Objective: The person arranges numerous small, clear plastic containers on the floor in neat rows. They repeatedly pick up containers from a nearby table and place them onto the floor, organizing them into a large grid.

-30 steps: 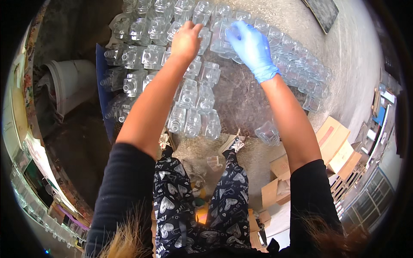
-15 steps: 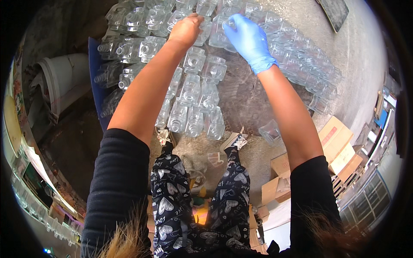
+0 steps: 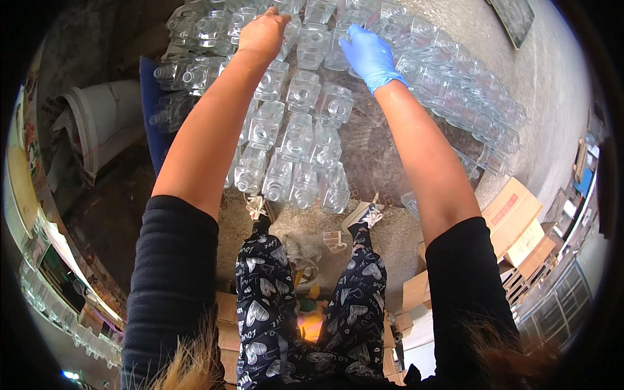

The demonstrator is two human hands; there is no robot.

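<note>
Many clear square glass bottles lie packed in rows on a grey surface in front of me. My bare left hand reaches to the far rows, its fingers curled down onto a bottle there. My right hand, in a blue glove, rests on the bottles just to the right of it, fingers bent over one. Whether either hand has lifted a bottle cannot be told. More bottles stretch in a band to the right.
A white bucket lies on its side at the left, next to a blue panel. Cardboard boxes stand at the right and several more by my feet. Shelves of bottles line the lower left.
Both arms have stretched further toward the far rows of bottles. The gloved right hand has shifted a little left, closer to the left hand.
</note>
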